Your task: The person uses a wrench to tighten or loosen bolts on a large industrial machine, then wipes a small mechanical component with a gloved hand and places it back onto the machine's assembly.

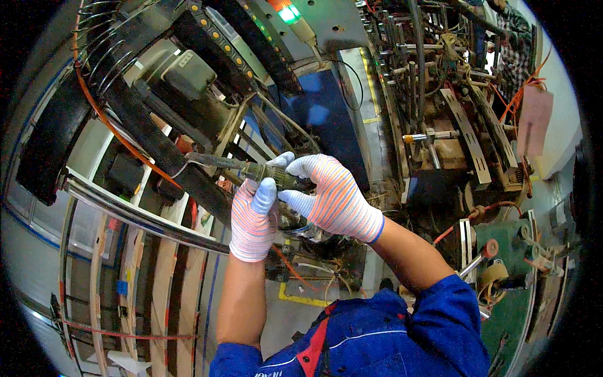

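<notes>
My left hand (254,217), in a white knit glove with orange and blue stripes, is closed around a grimy, olive-grey cylindrical piece with a ribbed collar (271,174). The piece's narrower end reaches out to the left, close to an orange hose. My right hand (336,195), gloved alike, pinches the same piece near its right end with thumb and fingers. Both hands meet in front of the machine, fingertips almost touching. The part of the piece between the fingers is hidden, so its exact kind is unclear.
A black cable chain (220,41) and an orange hose (125,141) run at upper left. A metal rail (141,217) crosses above wooden slats (163,283). A lit signal lamp (290,14) stands at the top. Machinery with slotted metal bars (465,135) fills the right.
</notes>
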Demonstrator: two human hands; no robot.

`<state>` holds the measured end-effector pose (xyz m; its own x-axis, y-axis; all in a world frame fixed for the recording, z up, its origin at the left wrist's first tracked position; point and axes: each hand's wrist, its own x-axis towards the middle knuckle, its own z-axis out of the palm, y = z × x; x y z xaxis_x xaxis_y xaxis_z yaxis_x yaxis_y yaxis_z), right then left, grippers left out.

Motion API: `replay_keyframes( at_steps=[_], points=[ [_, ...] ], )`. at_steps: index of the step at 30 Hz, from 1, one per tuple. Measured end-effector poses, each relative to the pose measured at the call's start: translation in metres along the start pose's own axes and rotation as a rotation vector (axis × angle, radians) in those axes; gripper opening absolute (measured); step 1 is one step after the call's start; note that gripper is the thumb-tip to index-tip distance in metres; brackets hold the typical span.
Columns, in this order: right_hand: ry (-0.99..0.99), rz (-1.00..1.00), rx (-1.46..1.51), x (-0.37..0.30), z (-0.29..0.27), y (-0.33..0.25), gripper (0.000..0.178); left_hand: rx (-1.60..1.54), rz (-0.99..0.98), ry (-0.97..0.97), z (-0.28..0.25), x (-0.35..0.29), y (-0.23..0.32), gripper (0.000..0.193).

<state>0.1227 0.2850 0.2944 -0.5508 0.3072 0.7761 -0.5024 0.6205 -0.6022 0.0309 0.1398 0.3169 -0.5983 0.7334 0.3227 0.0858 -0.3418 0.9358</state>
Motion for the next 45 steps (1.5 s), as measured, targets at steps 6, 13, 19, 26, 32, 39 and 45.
replay_keyframes(
  at_steps=[6, 13, 19, 26, 32, 39, 45],
  points=[
    [-0.244, 0.114, 0.082, 0.003, -0.005, 0.002, 0.030, 0.063, -0.028, -0.108, -0.014, 0.000, -0.001, 0.062],
    [-0.184, -0.051, -0.148, -0.001, 0.007, 0.006, 0.029, 0.012, -0.038, 0.082, -0.012, -0.004, -0.013, 0.049],
    [-0.180, -0.070, -0.274, -0.005, 0.007, 0.010, 0.039, 0.066, 0.002, 0.083, -0.011, -0.005, -0.016, 0.055],
    [-0.131, -0.090, -0.166, -0.004, 0.008, 0.009, 0.031, -0.160, 0.045, -0.043, -0.008, 0.001, -0.002, 0.052],
    [0.065, -0.211, -0.236, -0.004, 0.009, 0.012, 0.032, -0.052, 0.092, 0.163, 0.003, 0.004, -0.001, 0.036],
    [0.070, -0.149, -0.204, 0.002, 0.005, -0.002, 0.033, -0.089, 0.089, 0.232, 0.011, 0.004, 0.005, 0.035],
    [-0.029, -0.195, -0.187, 0.006, -0.001, 0.010, 0.031, -0.060, 0.080, 0.244, 0.016, 0.005, 0.010, 0.034]
  ],
)
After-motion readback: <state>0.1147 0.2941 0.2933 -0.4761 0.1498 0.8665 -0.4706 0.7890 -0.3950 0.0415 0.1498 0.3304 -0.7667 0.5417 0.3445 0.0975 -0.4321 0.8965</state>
